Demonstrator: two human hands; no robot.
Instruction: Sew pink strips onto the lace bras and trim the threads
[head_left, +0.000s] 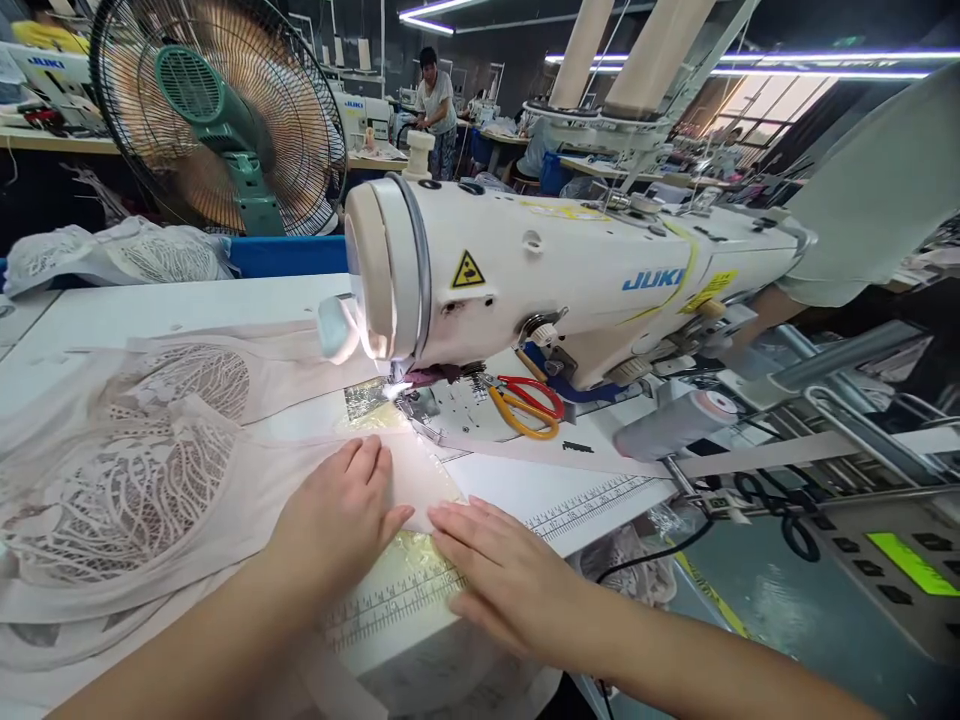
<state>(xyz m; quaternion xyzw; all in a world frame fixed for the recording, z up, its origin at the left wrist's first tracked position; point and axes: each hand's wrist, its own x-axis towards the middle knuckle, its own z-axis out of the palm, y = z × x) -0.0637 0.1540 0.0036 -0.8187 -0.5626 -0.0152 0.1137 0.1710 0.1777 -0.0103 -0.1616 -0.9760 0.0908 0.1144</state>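
Observation:
My left hand lies flat with fingers stretched out on a pale pink lace garment spread over the sewing table. My right hand lies flat beside it, fingers extended, pressing the garment's narrow end near the printed ruler strip. The fabric runs toward the lit needle area of a white JUKI sewing machine. Neither hand holds anything.
Red and orange scissors lie on the machine bed behind the needle. A green fan stands at the back left, with a heap of white lace beside it. A control panel sits at the right. A person stands working far behind.

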